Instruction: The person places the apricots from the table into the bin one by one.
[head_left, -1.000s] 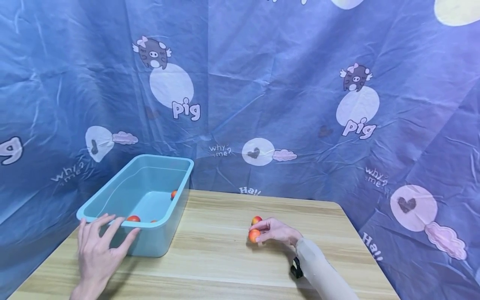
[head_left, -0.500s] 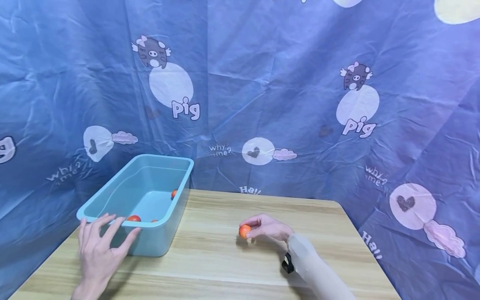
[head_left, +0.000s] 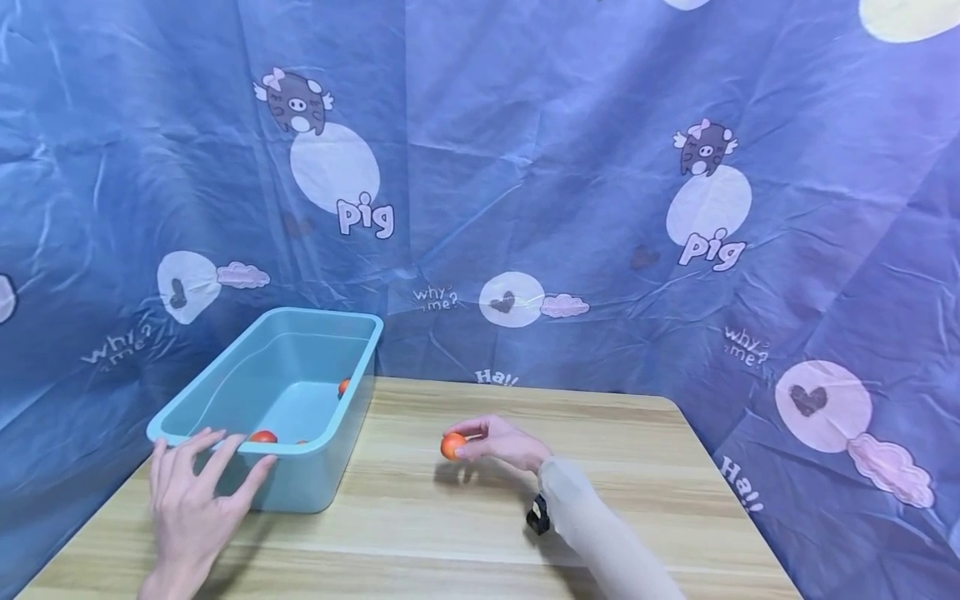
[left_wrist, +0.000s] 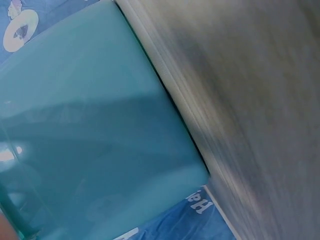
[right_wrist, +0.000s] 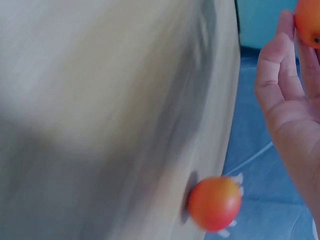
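Note:
My right hand (head_left: 502, 443) pinches a small round orange-red fruit (head_left: 453, 446) between thumb and fingertips, held over the table right of the bin. In the right wrist view the fruit (right_wrist: 310, 22) shows a dark stem spot. A second such fruit (right_wrist: 215, 204) sits on the table on the wrist's side; in the head view the right hand hides it. My left hand (head_left: 191, 500) has its spread fingers resting on the near rim of a blue plastic bin (head_left: 352, 450), thumb along the outer wall. Its side wall (left_wrist: 100, 125) fills much of the left wrist view.
Inside the bin lie a red fruit (head_left: 263, 437) by the near wall, another (head_left: 343, 387) at the right wall, and a sliver of a third (head_left: 302, 442). The wooden table (head_left: 420, 533) backs onto a blue printed curtain (head_left: 465, 167). A black band (head_left: 537, 515) shows below the right sleeve.
My right hand has carried the pinched fruit leftward from beside the second fruit, toward the bin. The left hand has stayed at the bin's rim. The head view has shifted slightly.

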